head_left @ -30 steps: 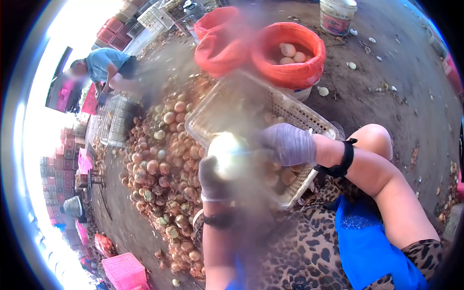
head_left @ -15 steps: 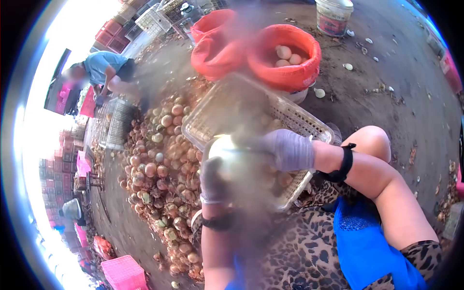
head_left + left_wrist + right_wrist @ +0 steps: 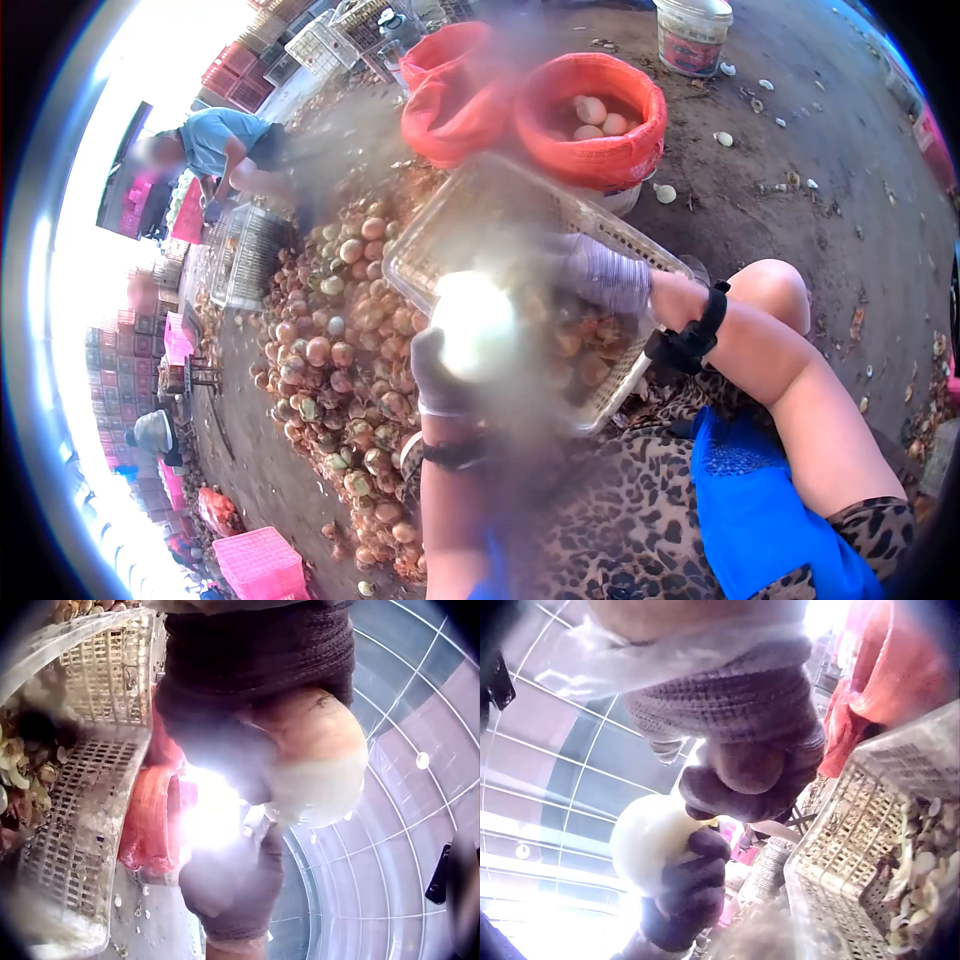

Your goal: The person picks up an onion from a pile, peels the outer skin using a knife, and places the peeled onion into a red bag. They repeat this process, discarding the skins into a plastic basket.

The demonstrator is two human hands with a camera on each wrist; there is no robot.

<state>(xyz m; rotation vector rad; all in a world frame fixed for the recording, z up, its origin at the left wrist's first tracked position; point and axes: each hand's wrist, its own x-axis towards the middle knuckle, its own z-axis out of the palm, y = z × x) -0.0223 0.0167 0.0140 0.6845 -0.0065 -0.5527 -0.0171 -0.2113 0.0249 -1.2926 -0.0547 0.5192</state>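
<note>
My left hand (image 3: pixel 440 375) grips a pale peeled onion (image 3: pixel 322 761), whose upper side keeps an orange-brown tint in the left wrist view. Glare washes out the same onion (image 3: pixel 476 328) in the head view. Beside it is my right hand (image 3: pixel 605 275), gloved, with curled fingers and the thumb folded over them (image 3: pixel 750 765). A small yellow bit (image 3: pixel 714 822) shows at those fingers, seemingly part of a small tool mostly hidden in the fist. Under the hands stands a dirty white crate (image 3: pixel 640 245) with onions and peel inside.
Many unpeeled onions (image 3: pixel 330 370) lie heaped left of the crate. Ahead stand a red-lined bucket (image 3: pixel 590 160) holding pale onions and another red bag (image 3: pixel 450 125). A white bucket (image 3: pixel 692 40) is farther back. A person in blue (image 3: pixel 215 140) bends beside another crate (image 3: pixel 245 260).
My right hand has drawn slightly up and its wrist has turned, uncovering more of the crate's contents. The left hand still holds the onion, which appears brighter and fuller in view.
</note>
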